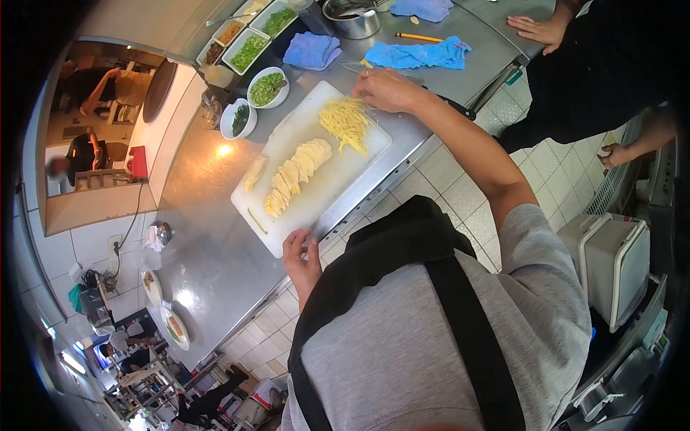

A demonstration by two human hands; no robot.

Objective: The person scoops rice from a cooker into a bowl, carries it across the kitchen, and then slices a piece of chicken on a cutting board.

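My right hand (388, 90) is at the far right corner of a white cutting board (287, 144), its fingers loosely bent beside a pile of pale yellow shreds (345, 123) that look like ginger. I see nothing held in it. A knife (460, 108) with a black handle lies past that hand, its blade partly hidden. Overlapping pale slices (298, 176), probably ginger too, run in a row along the board's middle. One cut piece (254, 174) rests left of the row. My left hand (302, 258) is by the board's near corner, fingers bent and apart, holding nothing.
Bowls of chopped greens (267, 87) and dark green leaves (238, 118) stand behind the board. Trays of toppings (248, 52), blue cloths (417, 54), a pencil (418, 36) and a metal pot (352, 18) lie beyond. Another person's hand (539, 30) rests on the counter. Plates (175, 328) sit left.
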